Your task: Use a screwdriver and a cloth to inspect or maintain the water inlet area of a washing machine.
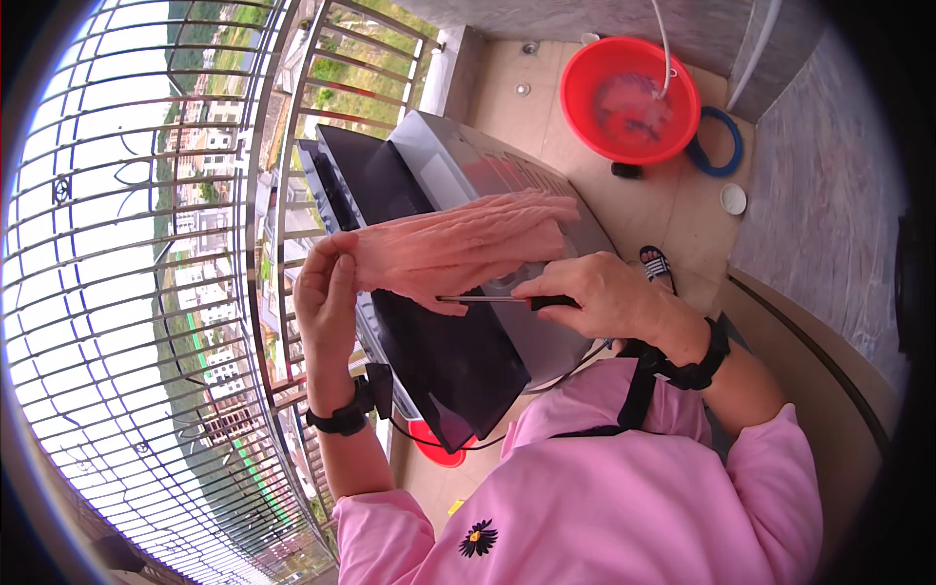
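Sideways between both hands, the long pink slab of raw meat (458, 244) is pinched at its end by the left hand (327, 292), while the right hand (595, 292), nearer its lower edge, grips a dark-handled knife (497, 300) lying along it.

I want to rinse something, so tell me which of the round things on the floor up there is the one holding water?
The big red basin, with a white hose dipping into it. The blue ring beside it is an open hoop, and the small white disc is flat.

Railing (263, 292) hems the washer's (458, 166) left edge; right side open floor (673, 214), basin (631, 97) probably clear behind.
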Demonstrator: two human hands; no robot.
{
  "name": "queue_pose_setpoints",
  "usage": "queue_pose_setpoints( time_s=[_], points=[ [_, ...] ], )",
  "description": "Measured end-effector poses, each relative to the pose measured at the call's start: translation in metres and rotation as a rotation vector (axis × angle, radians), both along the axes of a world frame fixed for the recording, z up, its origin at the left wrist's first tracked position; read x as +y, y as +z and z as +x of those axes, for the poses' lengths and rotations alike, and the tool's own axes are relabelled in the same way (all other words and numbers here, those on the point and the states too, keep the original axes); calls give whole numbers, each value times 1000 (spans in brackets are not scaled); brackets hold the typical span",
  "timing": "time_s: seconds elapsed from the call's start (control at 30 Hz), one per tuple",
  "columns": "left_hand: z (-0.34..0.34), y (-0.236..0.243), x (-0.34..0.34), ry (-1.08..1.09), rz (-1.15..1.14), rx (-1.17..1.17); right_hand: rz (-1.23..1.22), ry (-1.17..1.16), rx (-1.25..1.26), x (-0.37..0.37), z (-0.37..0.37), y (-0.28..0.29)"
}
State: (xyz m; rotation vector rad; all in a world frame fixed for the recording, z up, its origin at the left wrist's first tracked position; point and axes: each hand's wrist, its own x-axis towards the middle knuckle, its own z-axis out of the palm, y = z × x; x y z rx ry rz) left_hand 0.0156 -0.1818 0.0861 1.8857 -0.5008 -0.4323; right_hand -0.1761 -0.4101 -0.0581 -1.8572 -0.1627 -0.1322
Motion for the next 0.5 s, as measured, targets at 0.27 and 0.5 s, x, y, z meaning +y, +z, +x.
queue_pose_setpoints(
  time_s=[0.27,0.5],
  points=[
    [0,8,-7,-123,-56,115,316,33,-171,11,20,9],
    [1,2,-5,-137,-49,31,287,-231,-6,11,33,-8]
  ],
)
